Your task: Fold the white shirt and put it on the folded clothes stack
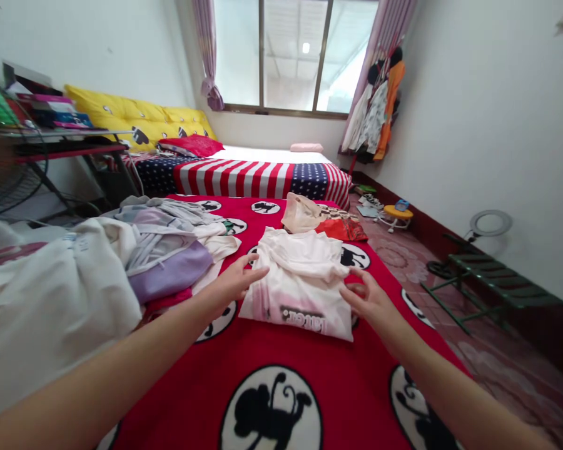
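A white T-shirt (304, 281) with pink patches and dark-edged lettering lies folded into a rough rectangle on the red blanket (182, 375). My left hand (244, 275) is at its left side, thumb and fingers apart. At the opposite side is my right hand (363, 295), fingers spread and curving slightly toward the cloth. Whether the fingertips touch the shirt I cannot tell. Just beyond it, some folded clothes (304, 214) in beige, brown check and red-orange lie on the blanket.
A loose heap of clothes (169, 250), white, grey and purple, spreads along the left. Behind stands a bed (244, 178) with a striped and starred cover. On the right floor are a green folding stool (492, 281), a ring light (491, 223) and a small yellow stool (397, 212).
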`<state>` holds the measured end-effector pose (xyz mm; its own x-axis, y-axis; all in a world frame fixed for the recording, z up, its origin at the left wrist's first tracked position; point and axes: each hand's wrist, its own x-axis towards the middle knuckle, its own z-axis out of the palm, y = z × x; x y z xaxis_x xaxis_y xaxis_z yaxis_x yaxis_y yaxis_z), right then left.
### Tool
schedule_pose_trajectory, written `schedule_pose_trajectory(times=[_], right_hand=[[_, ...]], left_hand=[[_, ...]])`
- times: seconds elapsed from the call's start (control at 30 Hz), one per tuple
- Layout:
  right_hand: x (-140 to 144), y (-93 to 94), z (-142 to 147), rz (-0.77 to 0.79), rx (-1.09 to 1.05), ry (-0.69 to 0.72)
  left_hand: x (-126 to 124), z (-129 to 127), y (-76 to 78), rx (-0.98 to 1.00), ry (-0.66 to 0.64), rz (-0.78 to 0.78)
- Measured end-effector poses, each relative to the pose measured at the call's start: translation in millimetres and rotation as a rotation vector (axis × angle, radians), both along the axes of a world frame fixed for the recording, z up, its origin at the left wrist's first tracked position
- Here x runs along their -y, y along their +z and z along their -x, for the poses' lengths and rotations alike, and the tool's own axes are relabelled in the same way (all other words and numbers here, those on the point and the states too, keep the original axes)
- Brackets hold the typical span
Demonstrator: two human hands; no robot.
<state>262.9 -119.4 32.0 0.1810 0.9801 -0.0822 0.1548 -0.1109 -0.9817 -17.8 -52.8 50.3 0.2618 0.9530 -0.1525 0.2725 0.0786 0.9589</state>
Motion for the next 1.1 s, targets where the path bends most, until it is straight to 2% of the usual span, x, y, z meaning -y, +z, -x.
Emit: schedule_pose_trajectory(times=[0.1, 0.23, 0.3, 0.37, 0.47, 0.53, 0.6, 0.67, 0.73, 0.8, 0.87, 0.93, 1.03, 1.1], right_hand=[[25.4, -12.8, 2.6, -0.057, -0.032, 0.112], [22.1, -12.5, 11.4, -0.046, -0.114, 0.132], [16.3, -3.4, 12.5, -0.036, -0.104, 0.137], [15.6, 11.9, 11.7, -0.068, -0.07, 0.137], [23.7, 38.0, 10.3, -0.194, -0.046, 0.113], [29.7, 49.4, 9.4, -0.242, -0.038, 0.1], [32.6, 51.9, 6.9, -0.213, -0.027, 0.079], [32.5, 46.6, 2.7, -0.146, -0.032, 0.043], [32.4, 37.4, -1.4, -0.101, -0.037, 0.015], [35.4, 27.4, -2.7, -0.094, -0.037, 0.012], [42.9, 17.8, -0.6, -0.105, -0.036, 0.035], [52.9, 8.7, 3.6, -0.112, -0.02, 0.098], [63.8, -1.9, 7.8, -0.148, 0.121, 0.202], [63.9, -2.9, 6.2, -0.184, 0.227, 0.202]], left_hand=[[27.1, 2.0, -8.7, 0.011, -0.045, -0.036], [33.4, -6.4, -12.0, 0.082, -0.112, -0.087], [31.0, -7.2, -3.4, 0.151, -0.114, -0.039], [30.6, -3.0, 12.0, 0.217, -0.108, -0.019], [33.7, 9.3, 34.1, 0.245, -0.081, -0.094], [35.1, 18.0, 38.9, 0.223, -0.058, -0.157], [34.5, 25.6, 34.2, 0.158, -0.026, -0.241], [32.6, 31.9, 23.8, 0.094, 0.012, -0.304], [32.7, 37.0, 12.5, 0.087, 0.024, -0.301], [37.4, 40.3, 2.6, 0.077, -0.032, -0.282], [47.2, 41.3, -6.3, -0.051, -0.13, -0.331], [58.6, 39.4, -15.2, -0.273, -0.196, -0.433], [68.8, 33.4, -26.5, -0.492, -0.162, -0.555], [67.3, 31.0, -27.1, -0.463, -0.109, -0.593]])
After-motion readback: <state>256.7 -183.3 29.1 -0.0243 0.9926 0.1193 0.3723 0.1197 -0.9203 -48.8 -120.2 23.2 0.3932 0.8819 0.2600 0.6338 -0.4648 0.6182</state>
